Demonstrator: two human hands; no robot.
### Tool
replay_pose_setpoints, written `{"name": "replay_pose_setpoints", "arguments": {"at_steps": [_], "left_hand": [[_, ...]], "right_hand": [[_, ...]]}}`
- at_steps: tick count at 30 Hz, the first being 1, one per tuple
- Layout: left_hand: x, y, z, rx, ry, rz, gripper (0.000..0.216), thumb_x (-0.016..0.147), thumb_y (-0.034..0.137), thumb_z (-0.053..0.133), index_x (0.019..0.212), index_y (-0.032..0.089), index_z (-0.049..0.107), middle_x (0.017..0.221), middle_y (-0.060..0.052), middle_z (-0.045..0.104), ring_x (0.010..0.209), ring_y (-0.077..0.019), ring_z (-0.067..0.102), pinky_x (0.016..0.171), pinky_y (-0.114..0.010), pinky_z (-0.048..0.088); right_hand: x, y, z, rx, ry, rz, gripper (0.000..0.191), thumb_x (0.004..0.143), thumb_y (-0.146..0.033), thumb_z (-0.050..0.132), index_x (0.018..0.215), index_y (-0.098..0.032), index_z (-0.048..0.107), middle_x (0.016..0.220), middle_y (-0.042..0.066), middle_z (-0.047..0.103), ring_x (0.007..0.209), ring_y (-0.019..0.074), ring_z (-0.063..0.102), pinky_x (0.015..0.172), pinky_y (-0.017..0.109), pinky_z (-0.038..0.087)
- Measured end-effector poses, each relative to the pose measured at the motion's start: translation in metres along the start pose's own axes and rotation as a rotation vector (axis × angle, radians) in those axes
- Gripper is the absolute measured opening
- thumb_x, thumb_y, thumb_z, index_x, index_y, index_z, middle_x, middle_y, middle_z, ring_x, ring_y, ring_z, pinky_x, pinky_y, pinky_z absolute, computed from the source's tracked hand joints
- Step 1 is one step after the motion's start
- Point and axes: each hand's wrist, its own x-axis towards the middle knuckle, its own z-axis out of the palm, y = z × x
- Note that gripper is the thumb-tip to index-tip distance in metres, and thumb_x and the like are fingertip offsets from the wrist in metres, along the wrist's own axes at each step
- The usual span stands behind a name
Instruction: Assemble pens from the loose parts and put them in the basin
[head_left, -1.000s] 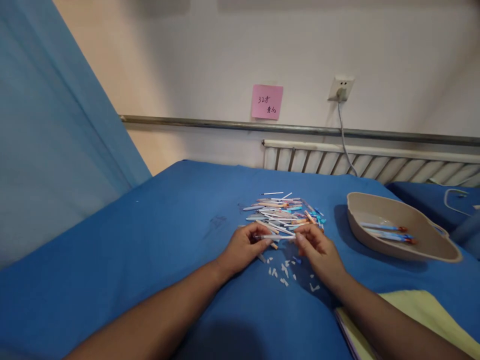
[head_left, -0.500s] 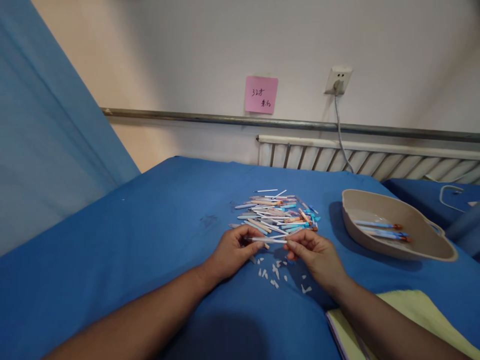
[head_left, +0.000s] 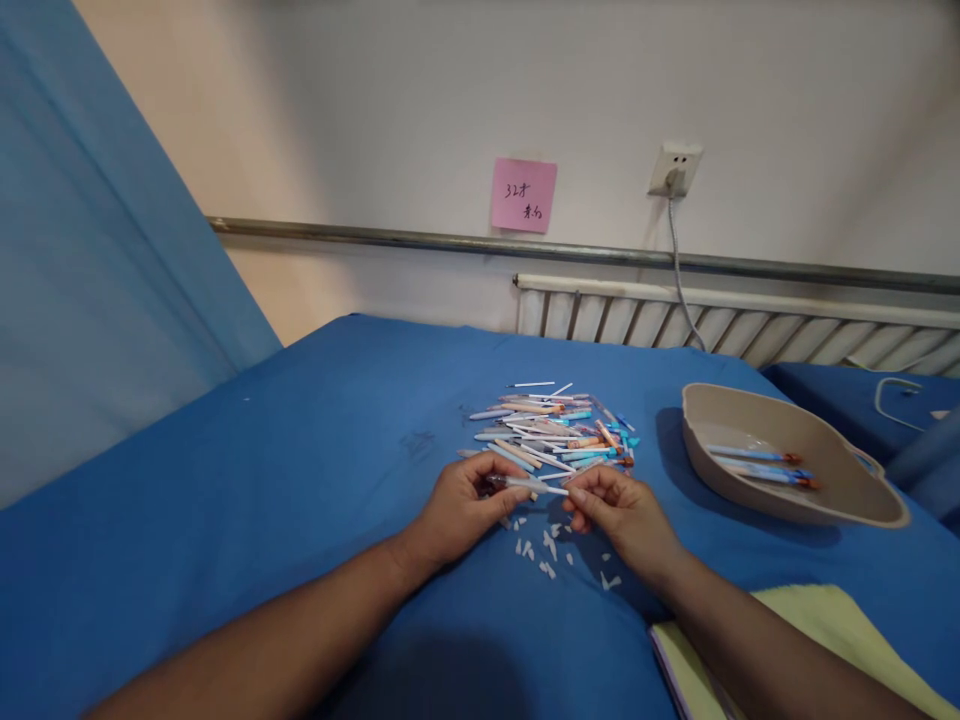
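Note:
My left hand [head_left: 469,508] is closed in a pinch around a clear-and-grey pen barrel [head_left: 517,482]. From the barrel's right end sticks a thin white pen refill [head_left: 553,490], its far end pinched by the fingertips of my right hand [head_left: 622,515]. How deep the refill sits inside the barrel is hard to tell. Just beyond both hands lies a heap of pen parts [head_left: 544,430]: barrels in grey, beige and blue, white refills and coloured caps. Small white tips [head_left: 550,545] are scattered on the blue cloth [head_left: 337,430] below the hands.
At the right stands a beige basin [head_left: 735,400] with several blue pens [head_left: 765,468] in it. A yellow cloth or pad [head_left: 810,610] lies under my right forearm. Behind are a radiator [head_left: 637,310], a metal rail [head_left: 420,240] and a pink note [head_left: 523,195]; a blue curtain [head_left: 112,220] hangs left.
The barrel and refill now tilt slightly down to the right. My right hand has shifted a little left and down, and both hands keep their pinch.

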Motion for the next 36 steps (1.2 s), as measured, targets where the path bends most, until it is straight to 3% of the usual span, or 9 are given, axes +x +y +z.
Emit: {"name": "replay_pose_setpoints", "arguments": {"at_steps": [9, 25, 36], "left_hand": [[-0.003, 0.001, 0.002, -0.010, -0.025, 0.032, 0.020, 0.069, 0.029, 0.071, 0.081, 0.014, 0.066, 0.069, 0.000, 0.061, 0.060, -0.0099, 0.052, 0.055, -0.021, 0.041], [-0.010, 0.014, -0.002, -0.156, 0.035, 0.038, 0.020, 0.069, 0.029, 0.072, 0.081, 0.014, 0.065, 0.070, -0.002, 0.063, 0.061, -0.0115, 0.057, 0.059, -0.024, 0.048], [-0.004, 0.016, -0.012, -0.194, 0.142, 0.048, 0.021, 0.070, 0.031, 0.071, 0.079, 0.014, 0.065, 0.065, 0.000, 0.063, 0.059, -0.0102, 0.054, 0.057, -0.022, 0.043]], "right_hand": [[-0.005, 0.004, 0.002, -0.089, -0.123, -0.042, 0.034, 0.074, -0.050, 0.064, 0.079, -0.016, 0.066, 0.063, 0.000, 0.061, 0.051, 0.0100, 0.054, 0.051, 0.022, 0.044], [-0.004, -0.001, -0.015, -0.212, -0.174, -0.166, 0.021, 0.082, -0.036, 0.058, 0.082, -0.017, 0.067, 0.065, -0.001, 0.060, 0.052, 0.0088, 0.053, 0.055, 0.022, 0.043], [-0.001, -0.001, -0.015, -0.206, -0.131, -0.157, 0.027, 0.080, -0.043, 0.059, 0.081, -0.017, 0.066, 0.063, 0.000, 0.060, 0.051, 0.0100, 0.052, 0.053, 0.023, 0.043]]}}
